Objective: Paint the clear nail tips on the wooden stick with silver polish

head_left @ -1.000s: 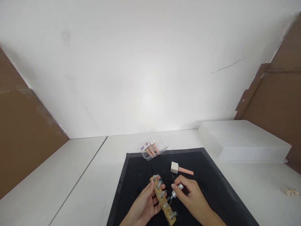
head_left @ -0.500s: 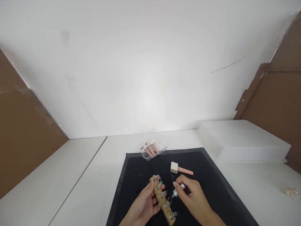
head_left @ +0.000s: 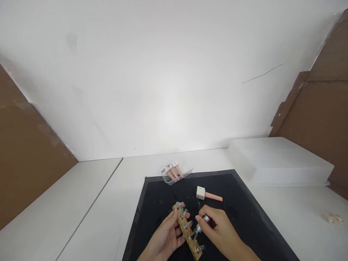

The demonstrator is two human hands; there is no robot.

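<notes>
My left hand (head_left: 166,237) grips a yellowish-brown strip (head_left: 192,245), thumb on top and fingers beneath. Several round metal pieces stand along the strip, with clear, nail-like tips jutting to the right. A pale bluish piece shows at its far end. In my right hand (head_left: 220,232), a silver tool (head_left: 201,227) with a slim end is pinched between thumb and fingers. Its slim end points down-left and meets, or nearly meets, the piece second from the strip's near end. The tool's other end is partly hidden by my fingers, so I cannot tell its exact kind.
On the black mat (head_left: 154,190) lies a white, square-bodied bottle (head_left: 201,193) with a long pink cap. A clear tray (head_left: 187,170) at the mat's far edge holds several similar bottles. A translucent box (head_left: 282,159) stands right; small beige rings (head_left: 333,218) lie near the right edge.
My right hand has shifted slightly left and down, bringing the silver tool closer to the strip. The tool's slim end now sits lower over the strip. My left hand has barely moved.
</notes>
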